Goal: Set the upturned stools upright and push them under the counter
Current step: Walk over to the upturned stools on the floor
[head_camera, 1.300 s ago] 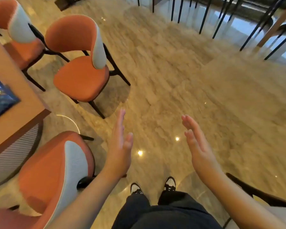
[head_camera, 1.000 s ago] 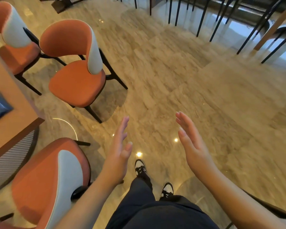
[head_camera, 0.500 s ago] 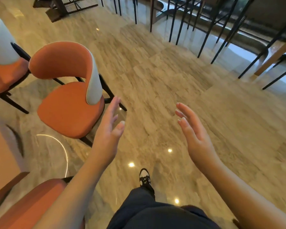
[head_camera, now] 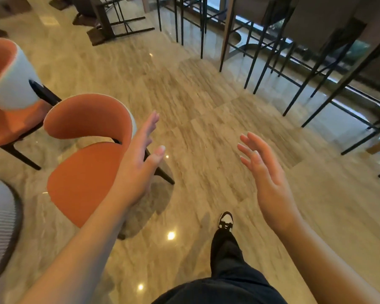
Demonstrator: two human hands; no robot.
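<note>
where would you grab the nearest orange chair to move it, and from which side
Probably by the top edge of the curved backrest of the orange chair. It stands upright, its back wraps round to the right side, and that rim is bare. Come from the right, where the open left hand already hangs.

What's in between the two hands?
Nothing is held between the left hand and right hand. The head view shows only bare shiny floor behind the gap.

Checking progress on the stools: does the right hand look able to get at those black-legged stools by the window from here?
Probably not yet. The right hand is open and empty, with bare floor between it and the stools ahead.
</note>
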